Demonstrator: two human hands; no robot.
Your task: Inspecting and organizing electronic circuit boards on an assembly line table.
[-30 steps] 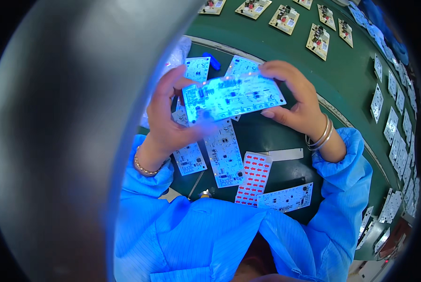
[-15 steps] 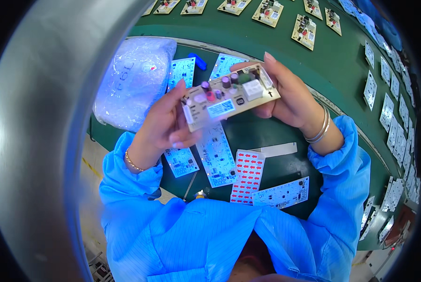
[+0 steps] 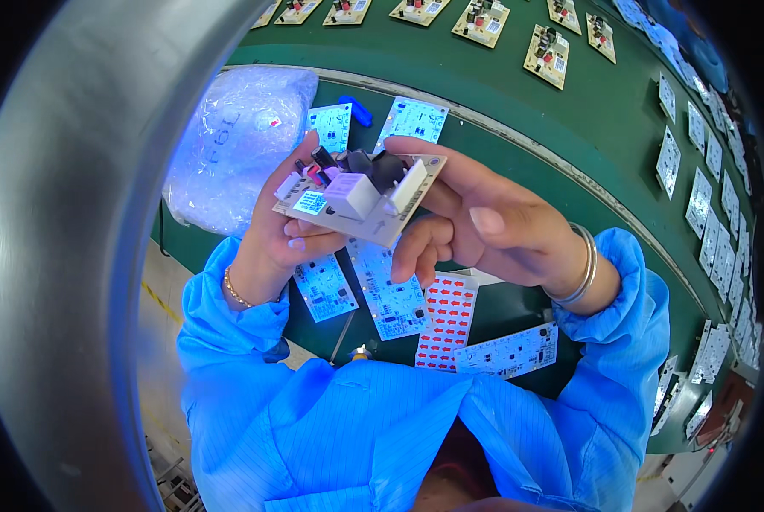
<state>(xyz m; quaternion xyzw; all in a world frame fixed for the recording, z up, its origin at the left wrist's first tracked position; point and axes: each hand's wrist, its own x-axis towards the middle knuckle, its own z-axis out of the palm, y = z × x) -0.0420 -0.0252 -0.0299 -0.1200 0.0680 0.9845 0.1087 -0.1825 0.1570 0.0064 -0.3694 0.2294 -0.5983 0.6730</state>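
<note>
A circuit board [image 3: 367,225] with black capacitors, a white block and white connectors is held tilted above the bench. My left hand [image 3: 273,218] grips its left end, thumb at the far edge and fingers underneath. My right hand [image 3: 510,226] is at the board's right end: its index finger reaches behind the far corner, its thumb points away from the board, and the other fingers bend beside the near corner. Whether those fingers touch the board is hard to tell. Below lie more boards [image 3: 390,294] and a sheet of red arrow stickers [image 3: 447,316].
A bubble-wrapped package [image 3: 237,145] lies at the left, near a blue cap-like piece [image 3: 358,113]. Another board [image 3: 510,352] rests near my right sleeve. Across the rail [image 3: 519,128], several populated boards [image 3: 546,58] stand on the green surface. A large metal tube [image 3: 75,213] fills the left side.
The held board has turned and tipped, its right end swinging nearer to me. My right thumb has come off the board, and that hand has moved slightly nearer.
</note>
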